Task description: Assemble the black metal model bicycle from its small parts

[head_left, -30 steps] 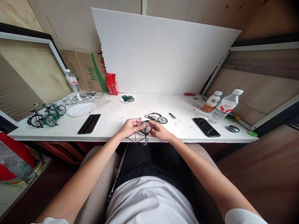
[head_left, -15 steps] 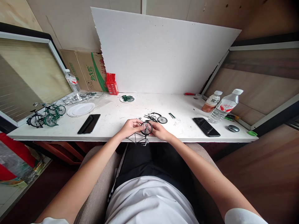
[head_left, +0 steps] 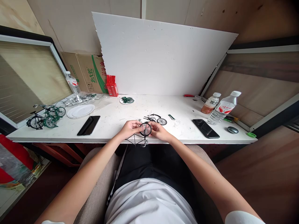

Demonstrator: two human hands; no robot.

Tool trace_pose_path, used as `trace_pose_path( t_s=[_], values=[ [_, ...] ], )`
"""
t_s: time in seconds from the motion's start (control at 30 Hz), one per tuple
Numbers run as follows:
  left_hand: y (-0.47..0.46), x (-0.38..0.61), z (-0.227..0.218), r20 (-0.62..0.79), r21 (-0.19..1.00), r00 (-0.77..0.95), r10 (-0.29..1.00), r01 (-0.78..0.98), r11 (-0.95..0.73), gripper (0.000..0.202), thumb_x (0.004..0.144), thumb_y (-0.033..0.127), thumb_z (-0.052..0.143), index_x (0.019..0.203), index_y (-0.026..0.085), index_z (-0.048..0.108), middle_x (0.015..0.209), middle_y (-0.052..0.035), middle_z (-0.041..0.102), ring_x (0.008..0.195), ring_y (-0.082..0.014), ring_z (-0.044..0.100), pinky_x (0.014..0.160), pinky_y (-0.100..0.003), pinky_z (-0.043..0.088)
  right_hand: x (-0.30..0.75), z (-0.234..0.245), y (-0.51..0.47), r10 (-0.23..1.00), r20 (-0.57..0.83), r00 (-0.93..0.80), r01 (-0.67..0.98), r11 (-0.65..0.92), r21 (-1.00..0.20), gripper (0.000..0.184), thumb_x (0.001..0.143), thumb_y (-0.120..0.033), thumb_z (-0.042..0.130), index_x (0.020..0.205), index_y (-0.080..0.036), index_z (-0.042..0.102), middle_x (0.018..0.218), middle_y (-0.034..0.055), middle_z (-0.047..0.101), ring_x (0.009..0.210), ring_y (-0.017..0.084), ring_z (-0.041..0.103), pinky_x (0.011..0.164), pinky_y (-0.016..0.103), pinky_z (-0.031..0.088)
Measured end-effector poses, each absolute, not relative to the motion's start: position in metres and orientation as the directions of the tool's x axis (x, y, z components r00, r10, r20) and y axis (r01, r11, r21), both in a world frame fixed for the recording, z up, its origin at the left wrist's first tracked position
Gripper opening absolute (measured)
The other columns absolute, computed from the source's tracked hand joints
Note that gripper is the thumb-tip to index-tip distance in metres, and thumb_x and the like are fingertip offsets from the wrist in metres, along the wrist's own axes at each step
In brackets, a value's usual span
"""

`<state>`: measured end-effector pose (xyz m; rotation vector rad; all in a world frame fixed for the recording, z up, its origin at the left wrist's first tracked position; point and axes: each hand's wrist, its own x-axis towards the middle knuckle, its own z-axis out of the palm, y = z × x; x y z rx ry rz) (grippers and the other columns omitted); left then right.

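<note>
A small model bicycle frame (head_left: 138,139) with one spoked wheel (head_left: 146,129) hangs at the front edge of the white table (head_left: 112,121). My left hand (head_left: 130,128) pinches the frame at the wheel's left side. My right hand (head_left: 159,131) pinches the wheel from the right. Both hands are closed on it. Just behind them on the table lie a second small wheel (head_left: 162,121) and several loose black parts (head_left: 150,118).
Two black phones (head_left: 88,125) (head_left: 206,128) lie left and right. Finished green model bicycles (head_left: 44,116) stand far left beside paper plates (head_left: 80,110). Two bottles (head_left: 219,107), a mouse (head_left: 233,129), a small plate of green parts (head_left: 127,100), a red box (head_left: 111,85) and a white board (head_left: 163,56) sit behind.
The hands and the model have hardly moved; the view has tilted slightly, shifting the table a little lower in the frame.
</note>
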<state>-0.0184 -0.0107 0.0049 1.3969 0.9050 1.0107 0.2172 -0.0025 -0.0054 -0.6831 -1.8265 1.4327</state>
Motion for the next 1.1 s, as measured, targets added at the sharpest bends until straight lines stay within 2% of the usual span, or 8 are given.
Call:
trace_pose_path(
  t_s=[0.57, 0.7, 0.83, 1.1],
  values=[
    [-0.0091, -0.018, 0.0017, 0.118, 0.991, 0.365, 0.923, 0.016, -0.133, 0.057, 0.07, 0.052, 0.095, 0.105, 0.013, 0.072, 0.092, -0.0101, 0.081, 0.081, -0.0226, 0.078, 0.076, -0.033, 0.061, 0.2155, -0.0041, -0.0075, 0.769, 0.179, -0.613, 0.11, 0.308, -0.945, 0.017, 0.096, -0.035, 0.063, 0.105, -0.02, 0.065, 0.1, 0.0051, 0.061, 0.089, 0.018, 0.06, 0.074, 0.029, 0.059],
    [-0.0101, -0.0176, 0.0035, 0.114, 0.991, 0.345, 0.931, 0.031, -0.133, 0.058, 0.069, 0.053, 0.096, 0.105, 0.013, 0.073, 0.09, -0.0097, 0.081, 0.081, -0.0225, 0.077, 0.076, -0.034, 0.061, 0.2148, -0.0027, -0.0083, 0.777, 0.183, -0.602, 0.134, 0.325, -0.936, 0.023, 0.101, -0.042, 0.06, 0.101, -0.021, 0.066, 0.096, 0.0043, 0.06, 0.084, 0.017, 0.058, 0.073, 0.029, 0.057],
    [-0.0107, -0.0179, 0.0047, 0.097, 0.994, 0.347, 0.933, 0.01, -0.107, 0.059, 0.068, 0.053, 0.096, 0.104, 0.013, 0.072, 0.089, -0.0094, 0.081, 0.08, -0.0229, 0.078, 0.075, -0.034, 0.062, 0.2142, -0.0009, -0.0099, 0.789, 0.162, -0.593, 0.095, 0.267, -0.959, 0.029, 0.099, -0.051, 0.063, 0.103, -0.022, 0.064, 0.1, 0.0047, 0.06, 0.088, 0.018, 0.059, 0.073, 0.028, 0.058],
    [-0.0116, -0.0177, 0.0056, 0.081, 0.997, 0.348, 0.934, -0.027, -0.076, 0.056, 0.07, 0.05, 0.096, 0.103, 0.013, 0.071, 0.09, -0.0093, 0.08, 0.081, -0.0227, 0.078, 0.075, -0.035, 0.063, 0.2168, 0.0002, -0.0078, 0.772, 0.159, -0.615, 0.01, 0.21, -0.978, 0.034, 0.095, -0.053, 0.071, 0.102, -0.021, 0.06, 0.098, 0.003, 0.057, 0.087, 0.016, 0.058, 0.076, 0.029, 0.059]
  ],
)
